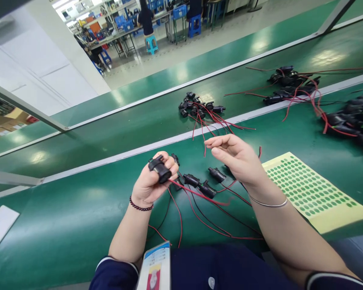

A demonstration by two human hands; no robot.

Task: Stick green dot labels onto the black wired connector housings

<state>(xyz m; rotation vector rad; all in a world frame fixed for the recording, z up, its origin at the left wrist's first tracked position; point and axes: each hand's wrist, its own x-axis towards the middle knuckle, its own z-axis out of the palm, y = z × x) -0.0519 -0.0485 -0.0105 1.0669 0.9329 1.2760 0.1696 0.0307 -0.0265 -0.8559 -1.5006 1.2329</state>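
Your left hand [149, 183] grips the black plug [160, 171]. It looks light and rigid, its wires [199, 193] floppy, so hold the body. Your right hand [237, 161] hovers loosely open.

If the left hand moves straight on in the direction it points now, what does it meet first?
Most likely the small black plug lying just past the fingers of the left hand, which grips a larger plug. If the hand is above it (depth is unclear), next comes the far cluster of plugs.
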